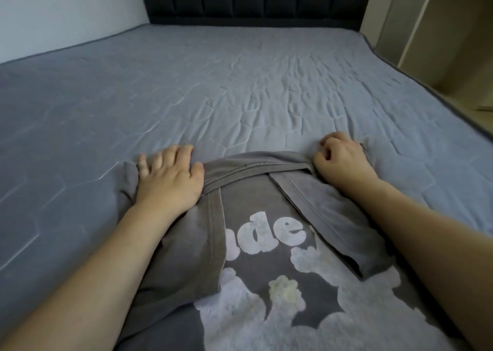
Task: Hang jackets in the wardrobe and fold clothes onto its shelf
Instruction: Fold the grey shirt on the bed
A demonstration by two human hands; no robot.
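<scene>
From the head view, a grey T-shirt [266, 244] with pale puffy lettering lies on the bed [240, 83], at its near edge, both sleeves folded in over the print. The left hand [168, 179] lies flat on the shirt's far left corner, fingers straight and spread, its grip slack and holding nothing. The right hand [341, 161] sits at the far right corner, fingers curled, its grip bunching the cloth there. A dark padded headboard [253, 1] stands at the bed's far end.
</scene>
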